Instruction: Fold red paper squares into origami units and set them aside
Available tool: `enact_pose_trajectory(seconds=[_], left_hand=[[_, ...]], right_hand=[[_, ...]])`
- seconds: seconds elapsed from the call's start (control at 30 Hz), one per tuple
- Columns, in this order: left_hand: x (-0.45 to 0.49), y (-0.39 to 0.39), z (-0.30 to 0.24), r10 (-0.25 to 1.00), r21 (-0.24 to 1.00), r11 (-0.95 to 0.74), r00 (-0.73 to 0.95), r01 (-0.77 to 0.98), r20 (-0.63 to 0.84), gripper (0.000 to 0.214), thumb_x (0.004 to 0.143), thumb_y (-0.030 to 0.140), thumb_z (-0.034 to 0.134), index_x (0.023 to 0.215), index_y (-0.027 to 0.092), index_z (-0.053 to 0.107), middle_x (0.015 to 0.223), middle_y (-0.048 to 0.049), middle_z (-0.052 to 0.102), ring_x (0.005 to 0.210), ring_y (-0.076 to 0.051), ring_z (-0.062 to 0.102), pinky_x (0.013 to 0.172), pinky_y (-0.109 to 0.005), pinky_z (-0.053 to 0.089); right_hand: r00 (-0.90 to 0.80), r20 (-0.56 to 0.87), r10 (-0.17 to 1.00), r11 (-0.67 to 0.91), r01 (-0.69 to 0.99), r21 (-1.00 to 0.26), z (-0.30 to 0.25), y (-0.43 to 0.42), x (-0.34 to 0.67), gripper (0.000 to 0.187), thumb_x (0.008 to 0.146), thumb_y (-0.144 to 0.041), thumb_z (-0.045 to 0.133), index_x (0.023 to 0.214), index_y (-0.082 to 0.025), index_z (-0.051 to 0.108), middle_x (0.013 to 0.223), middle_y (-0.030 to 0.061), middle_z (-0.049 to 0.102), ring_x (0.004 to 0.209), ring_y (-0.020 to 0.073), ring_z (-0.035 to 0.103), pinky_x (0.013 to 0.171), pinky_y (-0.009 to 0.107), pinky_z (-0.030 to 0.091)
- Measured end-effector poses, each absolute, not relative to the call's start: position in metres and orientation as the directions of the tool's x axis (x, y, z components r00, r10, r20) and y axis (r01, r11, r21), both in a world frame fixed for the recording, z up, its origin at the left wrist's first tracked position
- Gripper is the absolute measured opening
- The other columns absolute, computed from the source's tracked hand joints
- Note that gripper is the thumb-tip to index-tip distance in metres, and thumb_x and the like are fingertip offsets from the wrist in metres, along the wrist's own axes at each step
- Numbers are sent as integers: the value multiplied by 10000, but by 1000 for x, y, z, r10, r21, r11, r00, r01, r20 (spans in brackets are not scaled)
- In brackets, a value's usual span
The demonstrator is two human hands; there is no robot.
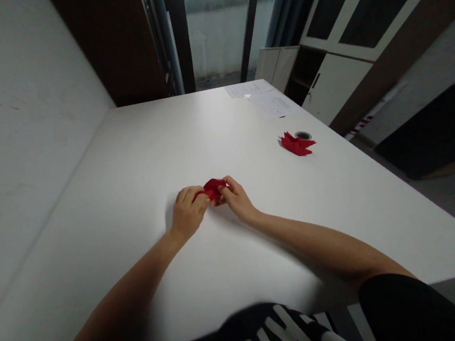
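Together, the left hand (186,212) and right hand (236,198) grip a folded red paper (213,189) between their fingers, over the white bench (133,216). Well apart, a second red paper shape (296,146) lies just beside a round cable grommet (302,135).

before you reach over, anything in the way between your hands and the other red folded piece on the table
Nothing visible stands in the way. The left hand and right hand hold a folded red paper; only white tabletop lies between them and the second folded red paper. A round grommet sits just behind that piece, not between.
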State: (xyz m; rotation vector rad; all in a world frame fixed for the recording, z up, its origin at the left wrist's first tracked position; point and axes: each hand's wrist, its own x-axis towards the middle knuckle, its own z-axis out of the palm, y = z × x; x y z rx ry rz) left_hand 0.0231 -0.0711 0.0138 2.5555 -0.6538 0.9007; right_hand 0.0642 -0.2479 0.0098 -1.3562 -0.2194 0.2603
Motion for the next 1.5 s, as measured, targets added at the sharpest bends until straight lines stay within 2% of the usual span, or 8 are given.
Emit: enact_pose_trajectory(seconds=[0.17, 0.43, 0.63, 0.73, 0.83, 1.17, 1.4, 1.5], left_hand=[[26, -69, 17, -145, 296, -881, 806, -370, 575, 162, 941, 263, 592, 1088, 204, 628, 1072, -94, 659, 1017, -260, 563, 916, -424, 458], [29, -67, 15, -112, 451, -811, 855, -373, 506, 131, 965, 289, 565, 866, 207, 586, 926, -45, 623, 919, -221, 545, 863, -382, 447], [28, -69, 15, -270, 300, -831, 810, -469, 521, 152, 988, 302, 537, 898, 203, 610, 1010, -69, 658, 962, -239, 548, 885, -414, 428], [28, -69, 15, -372, 201, -811, 750, -549, 548, 151, 992, 300, 533, 920, 201, 622, 1010, -74, 679, 975, -243, 562, 912, -427, 426], [28, -69, 15, -418, 207, -765, 714, -610, 561, 141, 983, 299, 548, 916, 202, 627, 986, -69, 682, 985, -240, 564, 963, -436, 430], [25, -67, 21, -340, 556, -590, 804, -586, 488, 219, 967, 221, 486, 938, 216, 703, 1259, -84, 592, 1200, -240, 525, 1060, -444, 432], [34, -68, 10, -142, 873, -352, 941, -338, 307, 71, 886, 191, 551, 910, 204, 617, 1100, -66, 612, 1044, -185, 604, 917, -347, 509], [36, -69, 8, -127, 948, -268, 982, -172, 142, 253, 808, 164, 581, 1056, 213, 593, 1020, -42, 639, 926, -165, 612, 798, -301, 502]], right_hand=[[951, 42, 306, 156, -6, -988, 8, -252, 69, 254, 915, -470, 568, 891, -236, 472, 685, -28, 681, 613, 148, 671, 650, 314, 581], [938, 142, 315, -81, 176, -981, 5, -259, 76, 335, 973, -511, 484, 800, -224, 498, 695, -6, 660, 625, 155, 650, 606, 296, 552], [842, 315, 438, -229, 443, -867, 16, -266, 81, 204, 934, -358, 556, 1059, -221, 640, 1017, 44, 709, 881, 170, 649, 695, 273, 529], [830, 324, 454, -324, 493, -808, 15, -267, 83, 183, 937, -332, 555, 887, -195, 666, 814, 14, 686, 722, 143, 592, 668, 260, 467], [850, 331, 410, -387, 491, -781, 13, -267, 83, 222, 944, -317, 557, 782, -191, 638, 689, -17, 633, 625, 124, 527, 634, 254, 408], [846, 398, 353, -339, 513, -789, 12, -269, 81, 196, 971, -313, 534, 910, -200, 681, 832, 20, 691, 735, 149, 608, 699, 264, 469], [760, 507, 408, -338, 641, -689, 15, -272, 76, 190, 975, -262, 488, 953, -216, 672, 922, 59, 693, 822, 174, 627, 751, 290, 488], [724, 524, 448, -318, 677, -664, 14, -274, 75, 206, 958, -231, 463, 988, -222, 667, 976, 74, 701, 893, 194, 637, 816, 320, 496]])
